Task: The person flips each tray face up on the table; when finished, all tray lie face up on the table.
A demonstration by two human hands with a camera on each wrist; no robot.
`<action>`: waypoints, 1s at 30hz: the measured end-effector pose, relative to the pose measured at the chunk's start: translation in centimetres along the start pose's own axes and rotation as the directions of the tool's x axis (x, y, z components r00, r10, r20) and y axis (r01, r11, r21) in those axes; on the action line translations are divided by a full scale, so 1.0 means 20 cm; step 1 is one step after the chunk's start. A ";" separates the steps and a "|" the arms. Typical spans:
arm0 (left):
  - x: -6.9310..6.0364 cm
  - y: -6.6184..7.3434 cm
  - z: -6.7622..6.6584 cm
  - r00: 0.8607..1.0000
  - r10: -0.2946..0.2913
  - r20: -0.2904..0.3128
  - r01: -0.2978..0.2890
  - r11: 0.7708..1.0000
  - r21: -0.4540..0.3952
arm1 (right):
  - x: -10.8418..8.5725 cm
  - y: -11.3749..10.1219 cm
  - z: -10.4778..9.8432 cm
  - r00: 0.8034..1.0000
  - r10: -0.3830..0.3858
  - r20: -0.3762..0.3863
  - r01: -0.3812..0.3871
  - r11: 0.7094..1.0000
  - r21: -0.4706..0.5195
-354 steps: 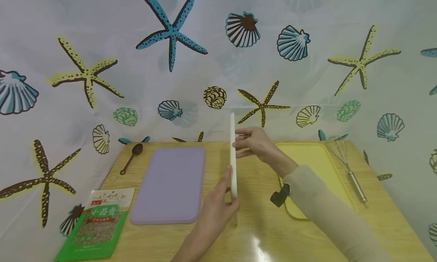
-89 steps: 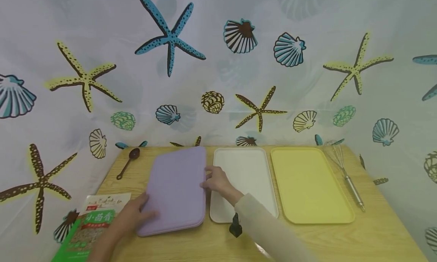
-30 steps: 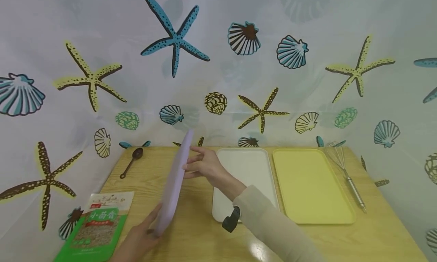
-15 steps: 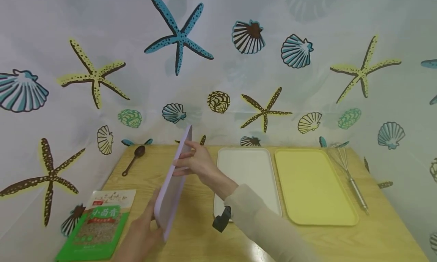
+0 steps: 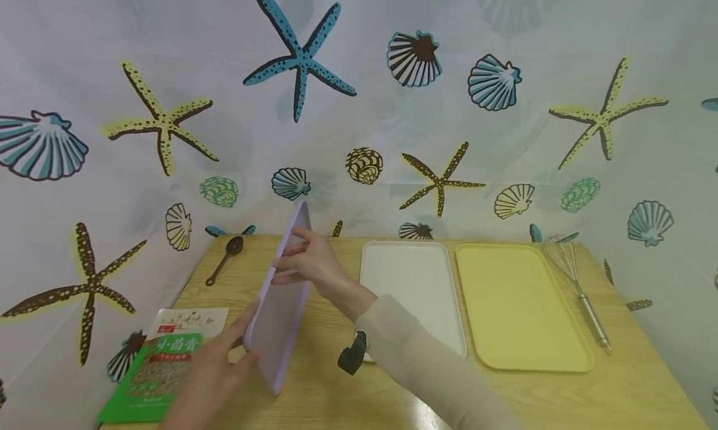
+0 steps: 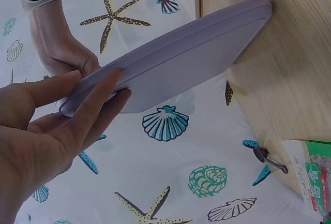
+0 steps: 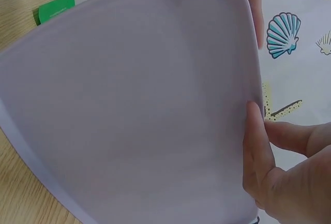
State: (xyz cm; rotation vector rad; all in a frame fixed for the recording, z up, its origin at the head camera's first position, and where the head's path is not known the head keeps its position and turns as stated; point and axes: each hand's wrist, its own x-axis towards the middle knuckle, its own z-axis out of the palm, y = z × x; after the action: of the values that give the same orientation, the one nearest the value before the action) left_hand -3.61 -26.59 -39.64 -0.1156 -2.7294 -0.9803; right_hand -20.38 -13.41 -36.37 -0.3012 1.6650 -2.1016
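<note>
A purple rectangular tray (image 5: 285,330) stands steeply tilted on the left half of the table, its rimmed inner face turned to the right. My left hand (image 5: 215,367) pinches its near left edge, thumb on one side and fingers on the other, as the left wrist view shows. Farther up the same edge, my right hand (image 5: 314,262) grips it; in the right wrist view the fingers (image 7: 254,146) lie over the rim of the tray (image 7: 129,105). Whether the tray's lower edge touches the table I cannot tell.
Right of the purple tray, a white tray (image 5: 409,286) lies flat, partly behind my right forearm. Beside it lie a yellow tray (image 5: 521,305) and a whisk (image 5: 589,318). A dark spoon (image 5: 224,258) and a green spice packet (image 5: 162,367) lie at left. Patterned cloth surrounds the table.
Earlier both hands held the white tray upright; it now lies flat. The purple tray has been lifted from the table and turned over past upright, its inner face coming into view.
</note>
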 end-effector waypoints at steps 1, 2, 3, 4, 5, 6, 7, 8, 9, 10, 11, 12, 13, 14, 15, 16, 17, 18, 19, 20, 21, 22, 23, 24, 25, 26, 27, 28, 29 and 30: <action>0.00 0.01 -0.01 1.000 -0.004 -0.002 0.004 1.000 0.010 | 0.00 0.00 0.01 1.000 -0.001 0.002 0.001 1.000 -0.006; 0.01 0.01 -0.02 1.000 -0.015 0.003 0.015 1.000 0.017 | 0.01 0.00 0.01 1.000 -0.002 0.005 0.002 1.000 -0.009; 0.01 0.01 -0.03 0.999 -0.043 0.020 0.043 0.999 0.026 | 0.01 0.00 0.02 1.000 -0.003 0.008 0.003 1.000 -0.013; 0.01 0.02 -0.04 0.997 -0.073 0.037 0.072 0.997 0.030 | 0.02 0.00 0.02 1.000 -0.002 0.011 0.002 1.000 -0.017; 0.01 0.02 -0.05 0.993 -0.102 0.054 0.100 0.994 0.036 | 0.02 0.00 0.03 1.000 -0.002 0.014 0.003 1.000 -0.022; 0.01 0.02 -0.06 0.989 -0.129 0.073 0.127 0.991 0.037 | 0.03 0.00 0.03 1.000 -0.003 0.016 0.004 1.000 -0.028; 0.01 0.02 -0.07 0.985 -0.148 0.088 0.146 0.989 0.031 | 0.03 0.00 0.03 1.000 -0.004 0.017 0.004 1.000 -0.031; 0.02 0.02 -0.08 0.980 -0.171 0.106 0.169 0.985 0.028 | 0.04 0.00 0.04 1.000 -0.005 0.018 0.006 0.999 -0.035; 0.02 0.02 -0.09 0.973 -0.195 0.124 0.193 0.981 0.029 | 0.04 0.01 0.04 1.000 -0.006 0.019 0.007 0.999 -0.040; 0.02 0.02 -0.10 0.968 -0.212 0.131 0.210 0.977 0.027 | 0.05 0.01 0.03 1.000 -0.010 0.030 0.011 0.999 -0.051; 0.02 0.03 -0.10 0.969 -0.215 0.125 0.212 0.977 0.037 | 0.05 0.01 0.03 0.999 -0.010 0.035 0.013 0.997 -0.082; 0.02 0.03 -0.11 0.969 -0.218 0.116 0.214 0.976 0.042 | 0.04 0.02 0.02 0.999 -0.008 0.042 0.013 0.992 -0.125; 0.03 0.03 -0.12 0.970 -0.220 0.105 0.216 0.975 0.046 | 0.04 0.03 0.00 0.999 -0.008 0.047 0.016 0.985 -0.171; 0.03 0.04 -0.12 0.968 -0.229 0.098 0.225 0.973 0.052 | 0.05 0.06 -0.02 0.999 -0.012 0.050 0.023 0.973 -0.228; 0.03 0.04 -0.13 0.967 -0.238 0.088 0.234 0.971 0.054 | 0.05 0.09 -0.04 0.998 -0.014 0.055 0.029 0.957 -0.289; 0.03 0.04 -0.13 0.967 -0.243 0.076 0.239 0.970 0.054 | 0.05 0.12 -0.07 0.998 -0.009 0.055 0.028 0.935 -0.353; 0.04 0.04 -0.13 0.967 -0.246 0.067 0.243 0.969 0.051 | 0.05 0.17 -0.09 0.999 -0.005 0.050 0.025 0.908 -0.418; 0.04 0.03 -0.14 0.962 -0.262 0.070 0.260 0.965 0.039 | 0.06 0.22 -0.12 0.999 0.003 0.046 0.019 0.882 -0.471; 0.04 0.02 -0.14 0.958 -0.276 0.071 0.275 0.961 0.032 | 0.07 0.27 -0.15 0.999 0.014 0.039 0.008 0.856 -0.517; 0.04 0.01 -0.14 0.955 -0.287 0.072 0.286 0.958 0.032 | 0.07 0.32 -0.18 0.999 0.031 0.034 -0.006 0.830 -0.558; 0.04 0.01 -0.15 0.952 -0.297 0.071 0.295 0.955 0.028 | 0.07 0.36 -0.20 0.998 0.053 0.029 -0.026 0.807 -0.590; 0.04 0.00 -0.15 0.951 -0.302 0.070 0.302 0.953 0.015 | 0.07 0.40 -0.22 0.998 0.067 0.017 -0.042 0.781 -0.623; 0.04 -0.01 -0.15 0.951 -0.302 0.065 0.302 0.953 0.013 | 0.07 0.44 -0.24 0.997 0.080 0.006 -0.057 0.756 -0.652; 0.04 -0.02 -0.16 0.951 -0.303 0.061 0.303 0.953 0.008 | 0.07 0.47 -0.25 0.996 0.093 -0.007 -0.073 0.732 -0.678; 0.05 -0.02 -0.16 0.950 -0.307 0.056 0.307 0.952 -0.001 | 0.06 0.50 -0.26 0.995 0.099 -0.017 -0.083 0.713 -0.696; 0.05 -0.03 -0.16 0.949 -0.312 0.052 0.313 0.950 -0.012 | 0.06 0.52 -0.27 0.995 0.101 -0.025 -0.090 0.702 -0.707; 0.05 -0.03 -0.16 0.946 -0.321 0.052 0.324 0.945 -0.046 | 0.06 0.53 -0.28 0.995 0.096 -0.035 -0.092 0.692 -0.716; 0.05 -0.04 -0.16 0.942 -0.331 0.054 0.334 0.941 -0.061 | 0.05 0.54 -0.28 0.995 0.093 -0.041 -0.094 0.688 -0.720; 0.06 -0.04 -0.16 0.938 -0.342 0.057 0.346 0.935 -0.078 | 0.05 0.55 -0.29 0.994 0.097 -0.044 -0.099 0.691 -0.716; 0.06 -0.05 -0.16 0.933 -0.354 0.065 0.359 0.927 -0.111 | 0.05 0.56 -0.30 0.995 0.093 -0.046 -0.097 0.692 -0.715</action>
State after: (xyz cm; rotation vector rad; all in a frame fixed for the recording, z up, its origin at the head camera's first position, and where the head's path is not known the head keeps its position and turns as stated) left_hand -4.37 -29.37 -37.59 0.3581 -2.7863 -1.2500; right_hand -21.53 -10.72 -48.66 -0.4266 2.3947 -1.2705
